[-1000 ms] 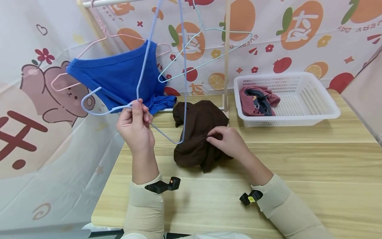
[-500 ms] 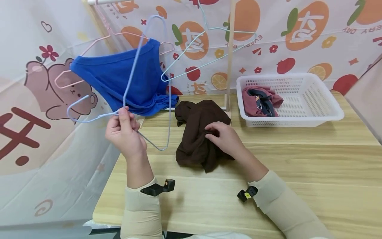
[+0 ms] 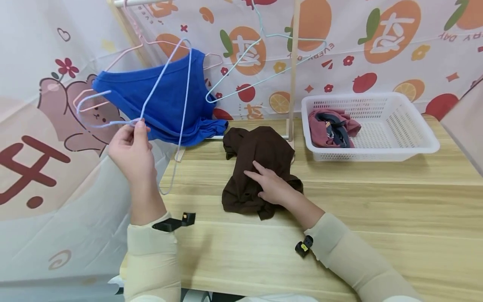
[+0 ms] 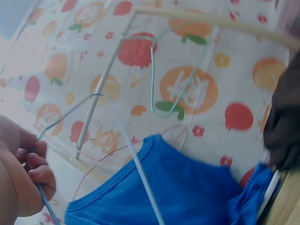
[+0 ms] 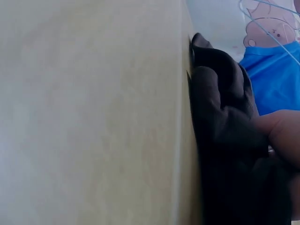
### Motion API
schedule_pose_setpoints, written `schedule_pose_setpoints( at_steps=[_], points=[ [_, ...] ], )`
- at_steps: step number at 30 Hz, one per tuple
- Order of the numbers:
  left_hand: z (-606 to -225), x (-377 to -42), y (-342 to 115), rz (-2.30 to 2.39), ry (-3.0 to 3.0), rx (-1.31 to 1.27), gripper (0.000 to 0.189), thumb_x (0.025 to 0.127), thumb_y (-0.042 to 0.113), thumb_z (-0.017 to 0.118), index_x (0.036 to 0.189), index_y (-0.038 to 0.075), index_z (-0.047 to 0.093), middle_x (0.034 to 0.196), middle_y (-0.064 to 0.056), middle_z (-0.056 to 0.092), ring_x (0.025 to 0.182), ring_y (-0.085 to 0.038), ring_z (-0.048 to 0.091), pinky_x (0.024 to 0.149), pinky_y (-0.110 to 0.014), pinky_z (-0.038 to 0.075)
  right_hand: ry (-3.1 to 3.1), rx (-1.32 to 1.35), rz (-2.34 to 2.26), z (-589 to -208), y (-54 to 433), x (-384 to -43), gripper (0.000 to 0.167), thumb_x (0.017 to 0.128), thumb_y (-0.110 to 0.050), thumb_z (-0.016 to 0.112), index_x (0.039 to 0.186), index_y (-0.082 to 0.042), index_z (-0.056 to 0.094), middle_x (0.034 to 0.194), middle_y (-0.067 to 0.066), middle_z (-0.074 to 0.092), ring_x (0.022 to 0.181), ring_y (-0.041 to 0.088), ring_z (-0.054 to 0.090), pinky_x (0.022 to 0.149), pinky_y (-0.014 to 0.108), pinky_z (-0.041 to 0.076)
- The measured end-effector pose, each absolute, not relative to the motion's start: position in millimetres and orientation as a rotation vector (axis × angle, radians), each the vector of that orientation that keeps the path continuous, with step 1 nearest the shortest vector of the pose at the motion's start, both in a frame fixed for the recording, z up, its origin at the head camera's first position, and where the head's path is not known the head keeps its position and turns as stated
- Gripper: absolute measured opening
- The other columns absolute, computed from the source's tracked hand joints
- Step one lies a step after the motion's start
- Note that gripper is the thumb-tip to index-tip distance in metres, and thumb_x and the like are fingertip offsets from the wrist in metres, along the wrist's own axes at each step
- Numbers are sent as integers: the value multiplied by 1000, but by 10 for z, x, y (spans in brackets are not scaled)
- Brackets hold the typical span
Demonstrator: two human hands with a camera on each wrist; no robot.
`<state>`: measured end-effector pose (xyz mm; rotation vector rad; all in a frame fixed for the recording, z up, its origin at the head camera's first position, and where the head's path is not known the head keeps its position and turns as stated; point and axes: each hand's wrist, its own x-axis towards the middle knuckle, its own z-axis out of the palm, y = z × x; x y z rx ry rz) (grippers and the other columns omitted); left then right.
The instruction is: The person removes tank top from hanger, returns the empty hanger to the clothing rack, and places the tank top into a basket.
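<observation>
My left hand [image 3: 133, 147] pinches a light blue clothes hanger [image 3: 183, 107] near its neck, holding it in the air at the left with the hook pointing left. In the left wrist view its fingers [image 4: 41, 176] curl round the wire. My right hand [image 3: 273, 186] rests on a crumpled dark brown garment [image 3: 264, 144] on the table, its fingers spread over the cloth. In the right wrist view the thumb lies against the brown fabric [image 5: 225, 122]. Behind the held hanger, a blue sleeveless top [image 3: 162, 92] hangs on a pink hanger [image 3: 124, 52].
A wooden rack with a white rail [image 3: 137, 2] stands at the back, its upright post [image 3: 294, 71] behind the brown garment. A mint green hanger [image 3: 241, 56] hangs from it. To the right, a white plastic basket [image 3: 377, 155] holds a dusky red and dark garment [image 3: 332, 128].
My left hand has moved left with the blue hanger, which has dropped and turned. My right hand has let go of its pinch on the brown garment, spreading its fingers and shifting slightly left.
</observation>
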<state>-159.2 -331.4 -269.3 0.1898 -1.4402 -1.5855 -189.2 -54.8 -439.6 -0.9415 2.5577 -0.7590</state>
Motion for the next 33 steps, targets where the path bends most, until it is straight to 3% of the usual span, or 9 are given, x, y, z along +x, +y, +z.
schedule_pose_setpoints(
  at_steps=[4,9,12,18,22,27,29,33],
  points=[
    [-2531,-1765,-3379,-1319,-1791,239,17,90,11,69,74,7,72,66,5,63,56,-6,50,54,-18,36,2548,-922,-651,-4431,-560,-1900,80,91,-4,68,155,-34,29,165,2,13,136,41,41,92,48,49],
    [-2304,-2019,-3402,-967,-2148,306,25,94,28,65,72,17,72,63,16,58,59,-3,49,58,-21,35,2596,-966,-533,-4429,-562,-1893,77,91,-5,67,154,-32,32,154,4,41,119,38,50,81,43,51],
    [-2157,-2198,-3379,-857,-2276,312,26,94,35,61,78,19,75,63,20,56,62,1,50,61,-18,36,2626,-994,-484,-4426,-562,-1879,71,92,-5,66,152,-31,38,143,4,52,112,35,51,80,44,51],
    [-1881,-2603,-3280,-743,-2372,275,34,96,37,57,87,14,80,57,29,50,65,6,49,64,-17,36,2651,-995,-492,-4453,-571,-1846,55,93,-3,62,142,-28,54,137,3,55,102,32,51,82,49,50],
    [-1716,-2863,-3193,-679,-2408,284,35,96,39,57,97,13,80,57,30,48,68,7,47,65,-16,35,2660,-999,-502,-4479,-586,-1832,51,94,-4,61,140,-27,56,138,2,55,105,33,51,84,49,49],
    [-1555,-3112,-3026,-585,-2519,372,41,97,48,52,118,20,73,88,17,71,86,1,61,77,-17,43,2657,-989,-529,-4494,-597,-1796,49,95,-3,60,138,-26,58,136,1,56,104,32,51,84,46,48],
    [-1507,-3187,-2946,-575,-2550,398,43,98,49,50,122,21,71,98,14,74,91,0,63,79,-17,44,2662,-987,-533,-4504,-583,-1787,48,95,-4,61,137,-26,59,135,1,57,103,31,51,83,45,49],
    [-1408,-3297,-2810,-618,-2551,418,42,98,49,49,122,23,71,91,18,73,79,6,61,80,-18,42,2684,-1006,-523,-4526,-562,-1768,46,94,-6,64,135,-26,60,132,1,58,102,31,52,80,43,50]
  ],
)
